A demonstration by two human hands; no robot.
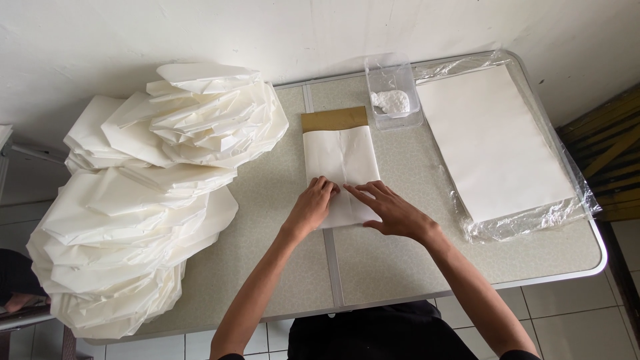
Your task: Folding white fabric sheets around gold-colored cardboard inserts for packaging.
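Your left hand (312, 205) and right hand (392, 210) press flat, fingers spread, on the white paper (341, 163) lying over a brown board (335, 119) in the middle of the counter (393, 260).

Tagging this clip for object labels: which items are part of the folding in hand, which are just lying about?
In hand: left hand, right hand, white paper sheet, brown template board.
Lying about: pile of folded white paper, plastic-wrapped paper stack, clear plastic tub, folding table.
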